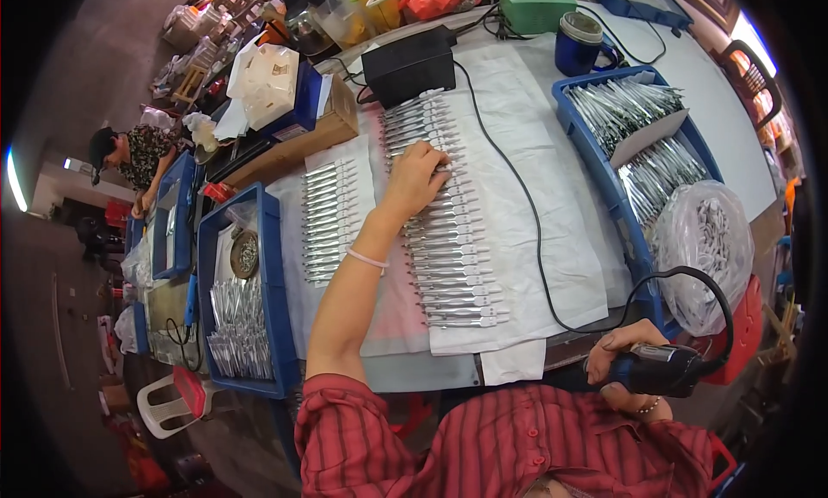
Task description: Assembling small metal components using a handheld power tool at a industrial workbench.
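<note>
My left hand (418,181) rests on a long row of slim silver metal pieces (453,261) laid side by side on white paper. Its fingers are curled together at the right ends of the pieces; the fingertips partly hide the one they close on. Off the table's front edge, at the lower right, my right hand (617,360) is wrapped round a black corded power tool (660,369), which looks like an electric screwdriver. The tool's tip is hard to make out. A shorter row of similar pieces (330,222) lies left of my left forearm.
Blue trays of metal pieces stand left (276,265) and right (565,110). A black box (407,74) sends a cable (515,179) across the paper. A plastic bag (703,256) of parts and a blue mug (576,45) are at right. Another person (142,166) works far left.
</note>
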The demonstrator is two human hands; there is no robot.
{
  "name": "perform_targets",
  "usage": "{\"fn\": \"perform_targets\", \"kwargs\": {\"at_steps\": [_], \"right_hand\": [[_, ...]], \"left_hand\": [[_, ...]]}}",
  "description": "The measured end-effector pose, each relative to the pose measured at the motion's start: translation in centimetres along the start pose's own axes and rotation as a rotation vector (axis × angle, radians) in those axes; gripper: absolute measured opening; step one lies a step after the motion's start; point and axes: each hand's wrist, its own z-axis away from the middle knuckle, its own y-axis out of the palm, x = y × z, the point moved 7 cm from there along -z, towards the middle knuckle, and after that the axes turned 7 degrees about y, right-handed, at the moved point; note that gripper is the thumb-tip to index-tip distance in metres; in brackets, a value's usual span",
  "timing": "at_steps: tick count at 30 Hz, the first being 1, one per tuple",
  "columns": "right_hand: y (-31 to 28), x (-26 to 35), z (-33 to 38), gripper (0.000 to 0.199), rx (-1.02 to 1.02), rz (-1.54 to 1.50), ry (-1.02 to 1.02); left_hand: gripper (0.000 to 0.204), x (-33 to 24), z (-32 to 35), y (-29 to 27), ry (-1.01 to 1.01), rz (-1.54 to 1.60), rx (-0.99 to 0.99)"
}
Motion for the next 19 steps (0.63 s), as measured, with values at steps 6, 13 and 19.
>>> {"fn": "perform_targets", "kwargs": {"at_steps": [6,13,19], "right_hand": [[0.9,0.3,1.4,0.047,0.112,0.137,-0.024],[2.6,0.5,3.0,0.056,0.341,0.260,-0.111],[3.3,-2.2,5.0,0.053,0.194,0.195,0.093]], "left_hand": [[0.016,-0.1,0.9,0.0,0.022,-0.230,-0.088],[0.013,-4.4,2.7,-8.0,-0.146,0.285,-0.529],[0.018,-13.7,11.4,-7.2,-0.479,0.727,-0.517]]}}
